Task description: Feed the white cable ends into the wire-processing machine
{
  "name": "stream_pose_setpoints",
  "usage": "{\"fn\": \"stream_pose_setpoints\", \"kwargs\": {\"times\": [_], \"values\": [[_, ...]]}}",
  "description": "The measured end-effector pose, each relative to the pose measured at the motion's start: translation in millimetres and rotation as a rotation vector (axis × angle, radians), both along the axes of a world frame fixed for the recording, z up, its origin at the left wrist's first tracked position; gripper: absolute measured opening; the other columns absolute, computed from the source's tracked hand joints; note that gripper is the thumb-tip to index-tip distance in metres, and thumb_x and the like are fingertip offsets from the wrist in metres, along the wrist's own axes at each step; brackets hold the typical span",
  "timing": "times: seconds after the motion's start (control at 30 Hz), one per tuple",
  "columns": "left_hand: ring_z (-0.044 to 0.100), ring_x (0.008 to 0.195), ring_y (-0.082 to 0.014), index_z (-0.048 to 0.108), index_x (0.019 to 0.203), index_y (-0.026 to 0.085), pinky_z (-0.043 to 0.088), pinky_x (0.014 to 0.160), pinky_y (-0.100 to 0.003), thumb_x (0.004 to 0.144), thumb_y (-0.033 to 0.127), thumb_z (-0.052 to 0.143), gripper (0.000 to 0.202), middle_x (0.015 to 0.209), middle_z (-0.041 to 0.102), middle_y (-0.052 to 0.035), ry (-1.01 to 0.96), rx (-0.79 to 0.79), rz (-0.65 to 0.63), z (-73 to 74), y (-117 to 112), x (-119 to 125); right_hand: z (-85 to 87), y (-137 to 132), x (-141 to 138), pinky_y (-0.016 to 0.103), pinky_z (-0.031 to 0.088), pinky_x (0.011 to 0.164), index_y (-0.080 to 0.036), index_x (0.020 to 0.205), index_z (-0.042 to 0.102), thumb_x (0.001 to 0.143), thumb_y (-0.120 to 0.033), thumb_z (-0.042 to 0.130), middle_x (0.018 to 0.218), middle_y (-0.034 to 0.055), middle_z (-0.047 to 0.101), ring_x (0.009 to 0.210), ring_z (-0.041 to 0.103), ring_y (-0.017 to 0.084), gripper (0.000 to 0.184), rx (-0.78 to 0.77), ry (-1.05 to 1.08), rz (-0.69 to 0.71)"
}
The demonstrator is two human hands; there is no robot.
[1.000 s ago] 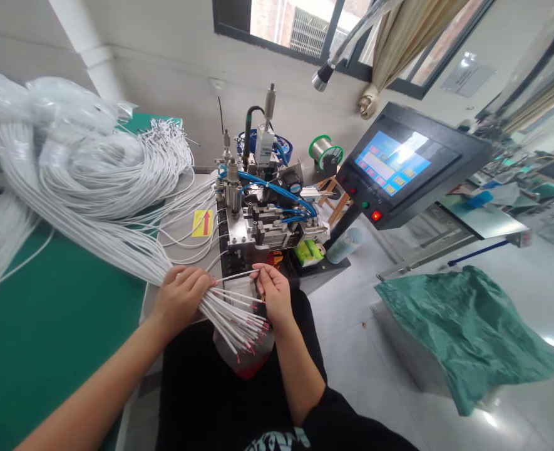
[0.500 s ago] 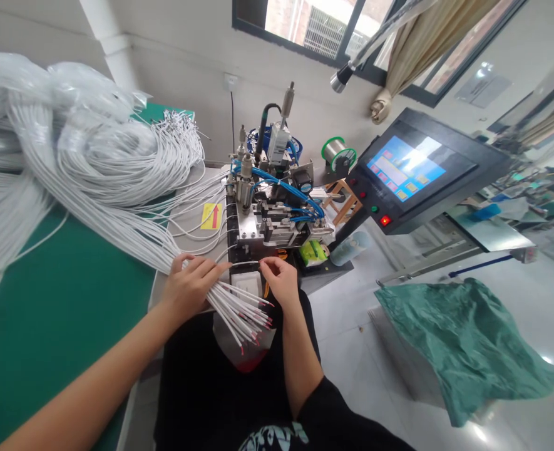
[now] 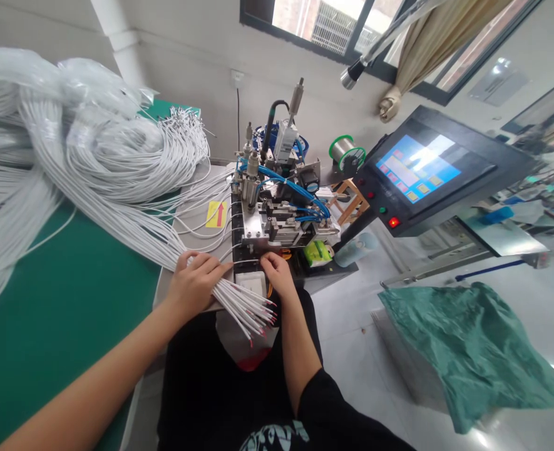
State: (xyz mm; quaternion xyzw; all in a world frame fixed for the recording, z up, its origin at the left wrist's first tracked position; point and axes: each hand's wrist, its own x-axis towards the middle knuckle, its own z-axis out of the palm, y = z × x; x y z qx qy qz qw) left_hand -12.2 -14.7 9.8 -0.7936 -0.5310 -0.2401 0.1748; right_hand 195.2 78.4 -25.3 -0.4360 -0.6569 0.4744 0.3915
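My left hand is closed around a bundle of white cables, whose red-tipped ends fan out over my lap. A single white cable runs from beside my left thumb to my right hand. The right fingertips are pinched at the end of that cable, just in front of the bench machine with its metal blocks and blue air hoses. A white box-like piece lies below the single cable, partly covered by the bundle.
Coiled white cables are heaped on the green table mat at left. Beyond the machine stand a wire spool and a control panel with a lit screen. A green packet sits right of the machine; a green cover drapes something at right.
The view has shifted slightly, moving the scene rightward. My right hand has moved a little closer to the machine with the cable end. My left hand keeps its hold on the bundle.
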Motion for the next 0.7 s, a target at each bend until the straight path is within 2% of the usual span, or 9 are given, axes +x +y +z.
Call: {"fn": "stream_pose_setpoints", "kwargs": {"times": [0.17,0.4,0.53,0.7], "values": [[0.06,0.086,-0.0232,0.066,0.107,0.024,0.032,0.089,-0.043,0.087,0.029,0.055,0.023,0.085,0.069,-0.0046,-0.044,-0.06,0.011,-1.9,0.6,-0.6,-8.3,6.8,-3.2,0.023,0.032,0.055,-0.019,0.059,0.048,0.076,-0.03,0.052,0.056,-0.0053,0.043,0.055,0.039,0.011,0.021,-0.104,0.11,0.049],[0.059,0.085,-0.0232,0.068,0.104,0.024,0.032,0.089,-0.043,0.086,0.027,0.055,0.022,0.082,0.069,-0.0045,-0.055,-0.039,0.012,1.0,1.5,0.7,-13.6,4.9,-8.0,0.022,0.029,0.052,-0.019,0.055,0.047,0.072,-0.033,0.056,0.053,-0.0068,0.038,0.052,0.035,0.009,0.024,-0.214,0.203,-0.011],[0.059,0.085,-0.0227,0.068,0.104,0.024,0.033,0.09,-0.043,0.086,0.025,0.056,0.021,0.083,0.07,-0.0038,-0.038,-0.029,0.015,0.6,0.6,-0.8,-14.9,0.8,-2.4,0.022,0.028,0.051,-0.018,0.056,0.048,0.075,-0.043,0.06,0.053,-0.0065,0.039,0.051,0.034,0.009,0.033,-0.207,0.191,-0.019],[0.061,0.091,-0.0224,0.069,0.102,0.024,0.034,0.092,-0.043,0.088,0.021,0.054,0.021,0.093,0.071,-0.005,-0.056,-0.017,0.021,-2.5,0.0,-2.1,-12.9,-12.5,24.0,0.023,0.034,0.054,-0.018,0.067,0.059,0.081,-0.05,0.058,0.056,-0.0046,0.047,0.053,0.042,0.01,0.035,-0.123,0.086,-0.087]]}}
